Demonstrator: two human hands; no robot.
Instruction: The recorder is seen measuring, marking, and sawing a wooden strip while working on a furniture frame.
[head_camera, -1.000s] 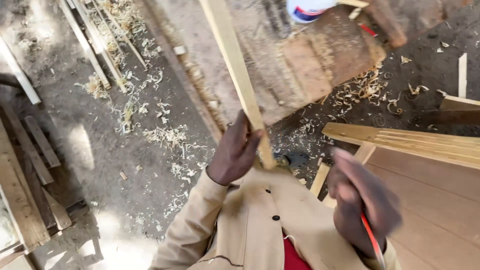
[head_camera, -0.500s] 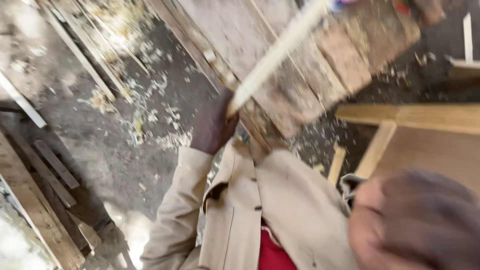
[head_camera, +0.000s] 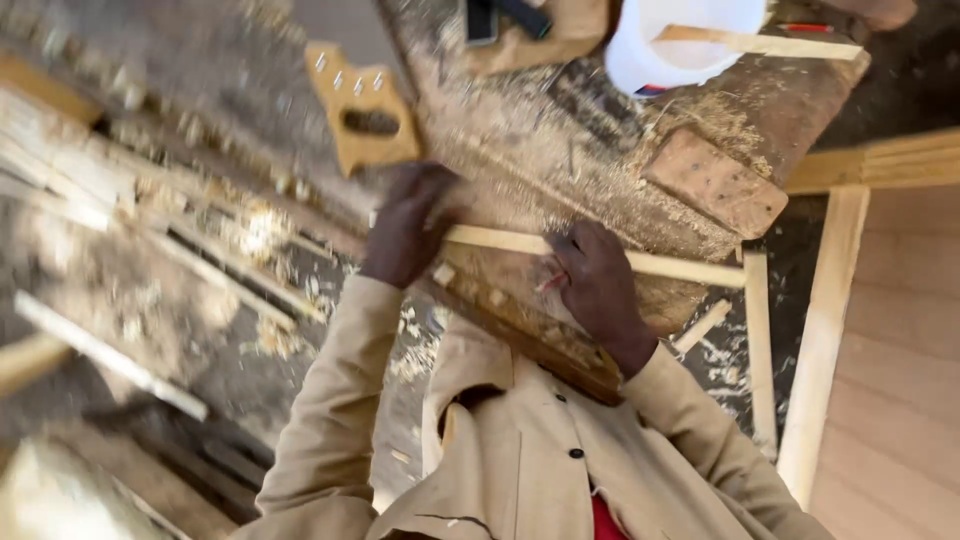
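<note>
A thin wooden strip (head_camera: 600, 255) lies flat across the worn surface (head_camera: 600, 130). The left hand (head_camera: 410, 225) is closed over the strip's left end; the right hand (head_camera: 598, 280) presses on its middle, curled around a red pencil (head_camera: 550, 283). Beyond the strip stand a saw handle (head_camera: 362, 118) and white bucket (head_camera: 680, 40).

Both hands (head_camera: 410, 225) (head_camera: 597, 285) press a wooden strip (head_camera: 660, 264) on the workbench (head_camera: 600, 150).
</note>
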